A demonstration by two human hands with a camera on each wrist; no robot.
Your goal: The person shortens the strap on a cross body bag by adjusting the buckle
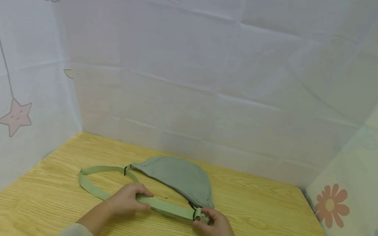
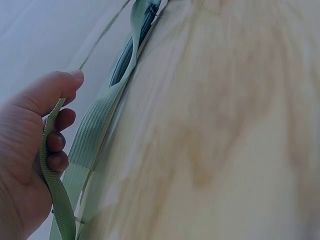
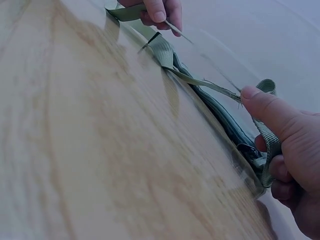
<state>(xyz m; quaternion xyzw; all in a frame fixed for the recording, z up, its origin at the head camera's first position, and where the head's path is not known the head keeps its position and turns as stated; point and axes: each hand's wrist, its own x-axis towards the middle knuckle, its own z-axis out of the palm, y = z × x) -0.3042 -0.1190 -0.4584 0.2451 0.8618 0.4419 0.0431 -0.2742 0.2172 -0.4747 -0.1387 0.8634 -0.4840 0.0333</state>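
Note:
A grey-green waist bag (image 1: 178,177) lies on the wooden table, its curved side toward the back wall. Its light green strap (image 1: 94,190) loops out to the left and runs along the front of the bag. My left hand (image 1: 130,199) grips the strap between thumb and curled fingers, as the left wrist view shows. Near the bag's right end, my right hand (image 1: 216,228) pinches the strap beside its dark buckle (image 1: 196,214). Between both hands the strap (image 3: 210,85) is stretched out. In the right wrist view the zipper edge (image 3: 220,112) shows behind it.
The wooden table (image 1: 263,215) carries the bag and meets a pale cloth wall (image 1: 204,74) at the back. Cloth with printed stars and flowers also hangs at the left and right sides.

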